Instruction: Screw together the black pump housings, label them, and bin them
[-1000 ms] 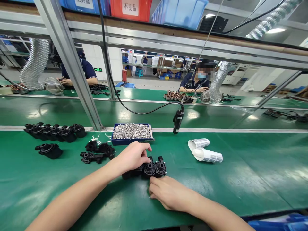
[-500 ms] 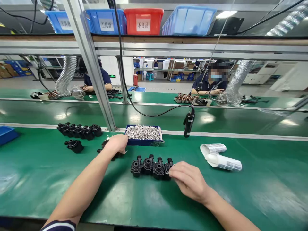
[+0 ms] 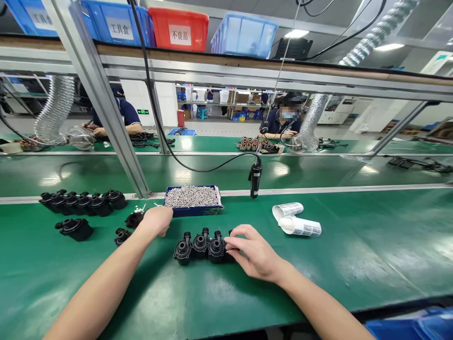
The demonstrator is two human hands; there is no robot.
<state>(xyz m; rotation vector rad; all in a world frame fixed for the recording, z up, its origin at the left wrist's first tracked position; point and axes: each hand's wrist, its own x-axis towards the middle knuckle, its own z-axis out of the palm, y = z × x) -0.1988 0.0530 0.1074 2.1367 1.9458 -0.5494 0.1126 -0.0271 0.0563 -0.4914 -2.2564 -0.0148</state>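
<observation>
Several black pump housings (image 3: 200,244) stand upright in a short row on the green bench, round covers and spouts showing. My right hand (image 3: 253,252) is at the rightmost one, mostly covering it; its fingertips are pinched together, and what they hold is too small to make out. My left hand (image 3: 158,221) is closed beside the near left corner of a blue tray (image 3: 198,212) heaped with silver screws (image 3: 191,196). A thin silvery bit, like a screw, shows at its fingertips. Left of this hand lie a black round part (image 3: 134,219) and another black housing (image 3: 122,236), partly behind my arm.
More black housings (image 3: 85,204) line the back left, with one (image 3: 75,229) lying nearer. A black electric screwdriver (image 3: 255,178) hangs on its cable behind the row. Rolled label sheets (image 3: 299,225) lie right. A metal post (image 3: 102,104) rises behind the tray. Two co-workers sit opposite.
The view has swung right, so the bench things appear further left. My left hand stays by the screw tray. My right hand remains at the rightmost housing, its fingers now more arched over it.
</observation>
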